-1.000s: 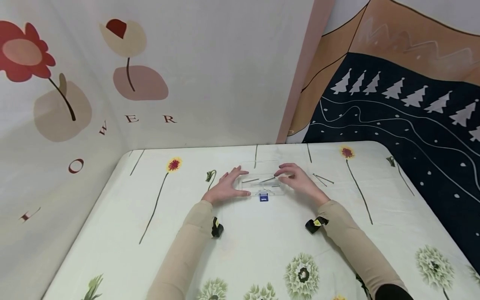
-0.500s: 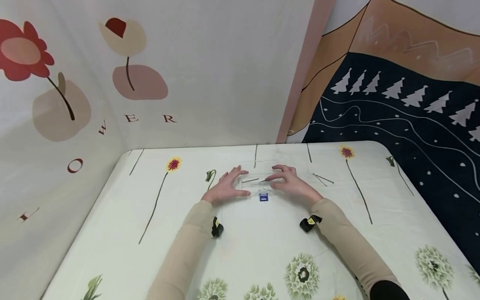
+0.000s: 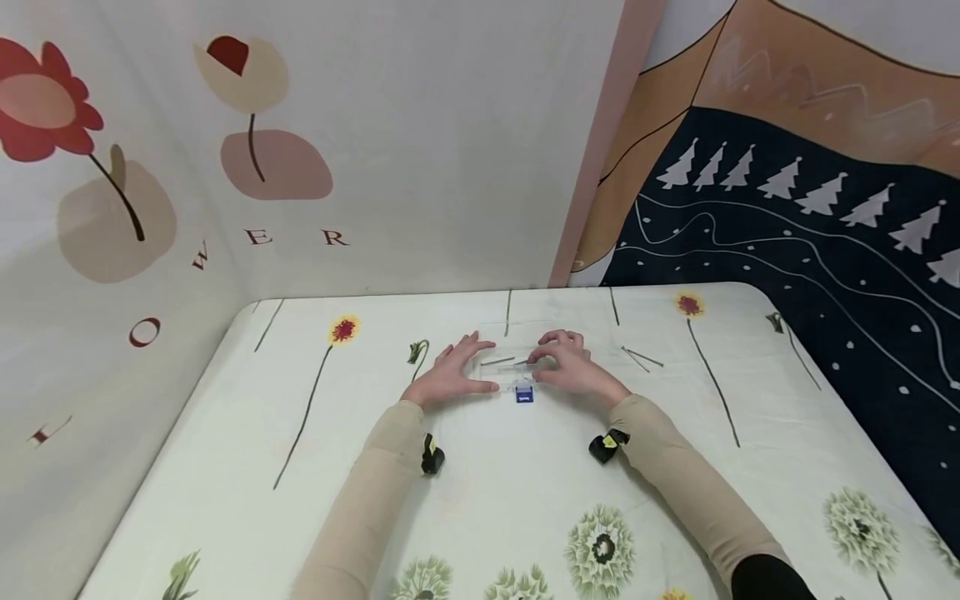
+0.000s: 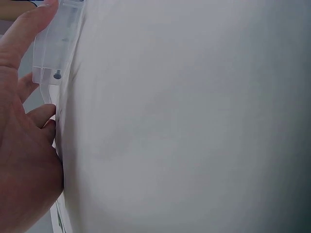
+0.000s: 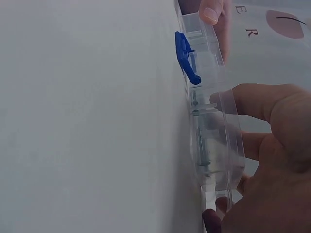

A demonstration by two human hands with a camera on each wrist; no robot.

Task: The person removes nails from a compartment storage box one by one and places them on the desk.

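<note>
"What has that person got there?"

"A box [image 4: 51, 53] of clear, colourless plastic, long and low, thin enough in the wall that you can see fingers through it. There's a bright blue latch [image 3: 524, 395] on the near side, with pale lettering too small for me to read."

"Anything in it?"

"Slim grey nails [image 3: 497, 362], by the look of them. One lies close to the left hand [image 3: 447, 379], and another points straight at the fingertips of the right hand [image 3: 573, 371]. A few more show dimly through the near wall, by the right fingers."

"So the box is between the hands?"

"Yes, flat on the flowered cloth [image 3: 480, 517], with a hand at either end. The left one holds its left end, thumb along the near side and fingers spread round to the far side. The latch sits between the two thumbs, a little closer to the person."

"And the right?"

"It reaches over the right end, fingers bent, thumb and forefinger pointing towards the left hand. Whether they have a nail between them I can't tell from here; the tips are too small."

"What's that past the right hand?"

"Some loose nails [image 3: 642, 358] on the cloth, just outside that hand, meeting at one end and fanning apart at the other."
</note>
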